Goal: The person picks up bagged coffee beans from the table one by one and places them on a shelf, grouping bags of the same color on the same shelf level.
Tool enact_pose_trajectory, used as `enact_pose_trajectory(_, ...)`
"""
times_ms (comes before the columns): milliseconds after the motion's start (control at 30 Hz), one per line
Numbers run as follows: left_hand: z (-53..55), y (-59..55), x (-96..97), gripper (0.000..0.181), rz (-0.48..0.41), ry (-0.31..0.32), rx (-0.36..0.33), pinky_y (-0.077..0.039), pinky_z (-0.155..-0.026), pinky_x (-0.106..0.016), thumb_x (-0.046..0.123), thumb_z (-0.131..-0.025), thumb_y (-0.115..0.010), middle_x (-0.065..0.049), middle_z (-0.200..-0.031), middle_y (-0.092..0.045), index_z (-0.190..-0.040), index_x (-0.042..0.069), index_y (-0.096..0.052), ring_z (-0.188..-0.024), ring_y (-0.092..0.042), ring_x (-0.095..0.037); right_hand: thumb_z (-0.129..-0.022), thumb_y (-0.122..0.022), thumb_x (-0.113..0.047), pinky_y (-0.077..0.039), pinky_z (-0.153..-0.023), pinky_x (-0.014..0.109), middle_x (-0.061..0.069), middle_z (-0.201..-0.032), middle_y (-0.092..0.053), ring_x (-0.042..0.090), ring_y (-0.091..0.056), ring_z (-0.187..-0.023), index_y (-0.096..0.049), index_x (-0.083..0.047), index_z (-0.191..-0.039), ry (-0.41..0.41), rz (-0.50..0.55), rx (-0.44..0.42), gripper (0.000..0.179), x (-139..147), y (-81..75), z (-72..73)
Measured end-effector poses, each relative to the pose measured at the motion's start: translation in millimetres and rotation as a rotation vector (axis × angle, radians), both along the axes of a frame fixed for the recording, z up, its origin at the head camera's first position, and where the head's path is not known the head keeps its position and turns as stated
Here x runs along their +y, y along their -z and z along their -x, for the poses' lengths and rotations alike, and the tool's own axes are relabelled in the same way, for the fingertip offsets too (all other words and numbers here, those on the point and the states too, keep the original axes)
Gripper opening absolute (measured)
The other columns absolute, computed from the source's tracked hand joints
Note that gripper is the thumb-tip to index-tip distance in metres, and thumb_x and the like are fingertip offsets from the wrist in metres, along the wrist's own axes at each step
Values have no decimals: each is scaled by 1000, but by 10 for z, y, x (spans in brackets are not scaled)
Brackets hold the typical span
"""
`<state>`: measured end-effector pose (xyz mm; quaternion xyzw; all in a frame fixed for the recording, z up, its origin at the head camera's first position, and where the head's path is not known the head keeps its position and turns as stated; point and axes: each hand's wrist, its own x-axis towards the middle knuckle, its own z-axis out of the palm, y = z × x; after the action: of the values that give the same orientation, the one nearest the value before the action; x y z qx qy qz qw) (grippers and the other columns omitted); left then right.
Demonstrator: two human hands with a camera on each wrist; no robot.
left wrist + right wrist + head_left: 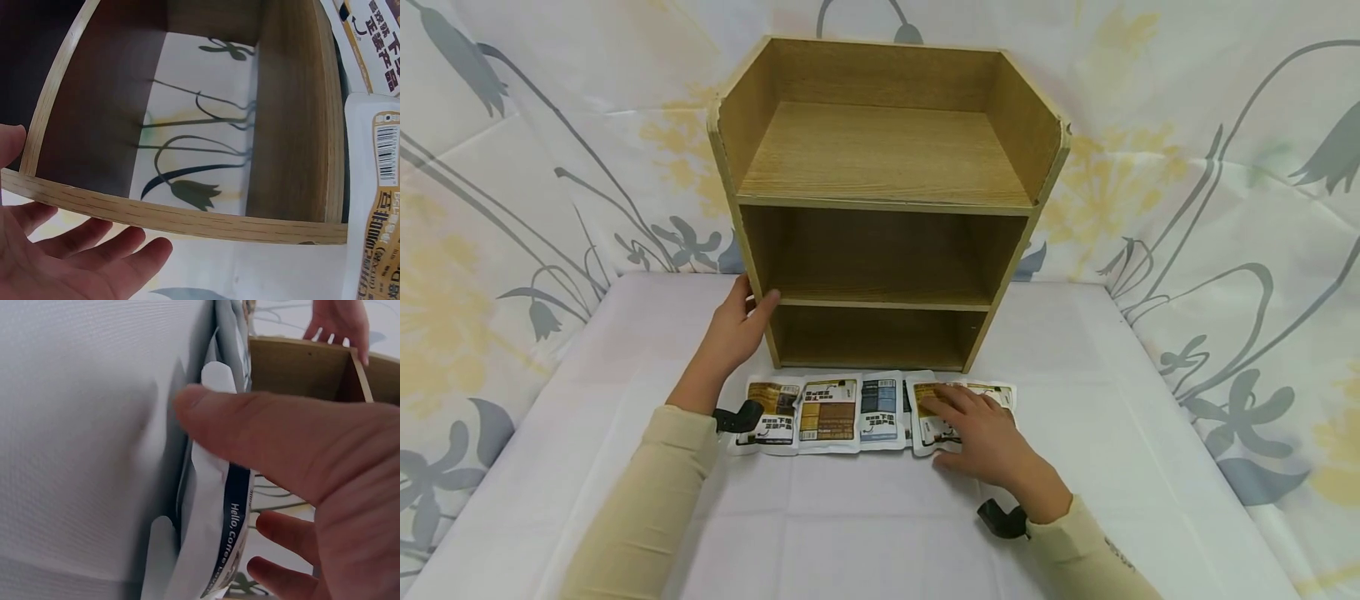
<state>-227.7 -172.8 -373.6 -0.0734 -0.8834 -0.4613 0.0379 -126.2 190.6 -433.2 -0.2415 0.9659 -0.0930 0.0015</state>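
Note:
A small wooden shelf unit (883, 204) stands upright on the table, its compartments facing me. My left hand (737, 325) grips its left side panel, thumb on the front edge by the middle board, fingers along the outside. In the left wrist view that hand (81, 256) straddles the side panel. Before the unit lies a row of flat printed coffee pouches (829, 412), some overlapping. Over the right end of the row, my right hand (985, 437) rests on a white and yellow pouch (928, 429) with spread fingers. In the right wrist view, its thumb is beside a pouch (215, 506) lettered "Hello, Coffee".
A white cloth (865, 533) covers the table. Floral-patterned fabric (1225, 167) hangs behind and at both sides. Black wrist cameras (1003, 518) sit at both cuffs. The pouches lie close to the unit's front base.

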Motion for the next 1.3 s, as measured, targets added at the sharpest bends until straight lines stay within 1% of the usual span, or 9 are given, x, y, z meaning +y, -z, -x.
enact_pose_trajectory(167,31,-54,11,74,4,6,-10,-37,-108,-58,54,-100,-37,-19,-157,-27,-157,16,-10,-141,-34,-41,-74,-83,-38,-34,-105,65,7,-153,-39,37,-36,-140,-47,-26,-143,-8,-8,-10,79,-12,24,6)
enact_pose_trajectory(333,71,-107,11,74,25,5,-32,-37,-107,-59,53,-101,-36,-22,-156,-29,-157,12,-10,-140,-34,-43,-76,-82,-34,-36,-104,64,7,-155,-36,39,-34,-141,-46,-26,-144,-11,-15,-35,78,-34,20,12)
enact_pose_trajectory(467,100,-131,6,75,45,4,-45,-37,-107,-59,54,-100,-35,-24,-155,-30,-157,11,-10,-140,-35,-44,-76,-83,-30,-42,-100,61,8,-154,-37,39,-37,-140,-48,-24,-144,-23,-18,-13,76,-33,21,12)
enact_pose_trajectory(567,123,-135,7,76,57,0,-51,-36,-108,-60,55,-100,-35,-24,-154,-30,-157,12,-9,-139,-35,-43,-75,-84,-28,-46,-96,59,9,-152,-40,39,-40,-138,-50,-23,-142,-37,-22,15,75,-31,22,12)
enact_pose_trajectory(700,147,-128,18,77,65,-1,-66,-35,-108,-60,56,-100,-35,-24,-154,-30,-157,15,-6,-139,-36,-44,-75,-84,-25,-51,-90,55,8,-148,-46,35,-45,-135,-52,-22,-140,-58,-33,60,73,-26,30,12)
enact_pose_trajectory(933,131,-129,35,74,24,22,-115,-29,-112,-60,54,-101,-31,-23,-158,-24,-158,17,0,-142,-29,-43,-75,-83,-21,-56,-76,47,4,-137,-56,29,-56,-124,-57,-21,-135,-86,-41,163,66,-26,11,3)
enact_pose_trajectory(1033,116,-117,40,73,12,32,-124,-27,-113,-60,54,-102,-28,-23,-158,-23,-158,17,1,-143,-28,-43,-75,-80,-19,-57,-71,43,3,-132,-59,28,-61,-117,-59,-21,-133,-100,-46,212,62,-20,16,1)
enact_pose_trajectory(1167,115,-87,46,73,1,35,-121,-27,-113,-60,54,-102,-27,-23,-157,-24,-158,17,2,-142,-29,-44,-76,-75,-18,-58,-74,42,4,-128,-62,28,-64,-111,-60,-19,-131,-127,-45,277,58,2,26,8)
enact_pose_trajectory(1300,126,-66,45,73,-1,31,-114,-28,-112,-61,54,-102,-27,-23,-157,-24,-158,18,1,-142,-30,-44,-77,-73,-17,-56,-84,42,6,-124,-64,28,-64,-110,-63,-17,-127,-158,-25,346,52,21,16,20)
